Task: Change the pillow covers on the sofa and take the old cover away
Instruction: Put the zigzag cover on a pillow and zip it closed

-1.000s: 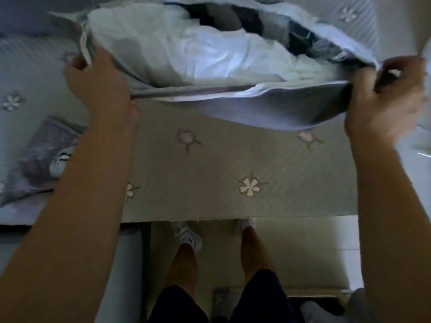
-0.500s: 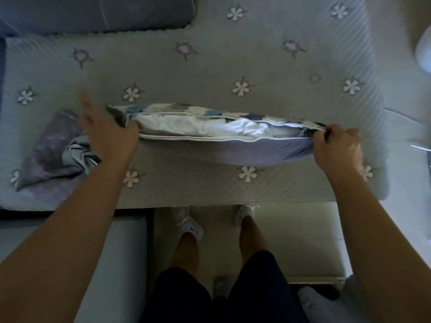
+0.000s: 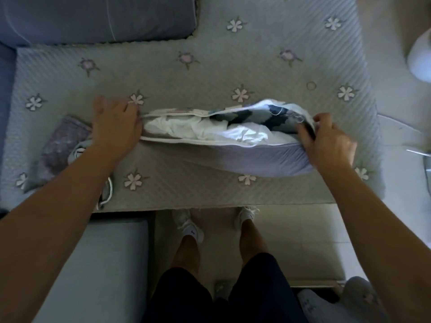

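A white pillow (image 3: 210,131) lies on the quilted sofa seat (image 3: 186,73), inside a lavender cover (image 3: 247,157) with a blue-patterned upper side. The cover's long opening faces me and gapes, showing the white pillow. My left hand (image 3: 114,127) rests at the left end of the opening, fingers spread on the cover's edge. My right hand (image 3: 326,141) pinches the right corner of the opening and lifts the patterned flap. A crumpled purple-grey cover (image 3: 58,155) lies on the seat to the left, partly under my left forearm.
A blue back cushion (image 3: 98,17) sits at the far left of the sofa. A pale blue footstool (image 3: 100,264) stands at the front left. My legs and white shoes (image 3: 191,227) are on the tiled floor (image 3: 303,241). A white rounded object (image 3: 419,54) sits at the right edge.
The pillow came down from in front of my face onto the sofa seat. My right hand has since lifted the patterned flap at the right corner, and my left hand has moved onto the left end.
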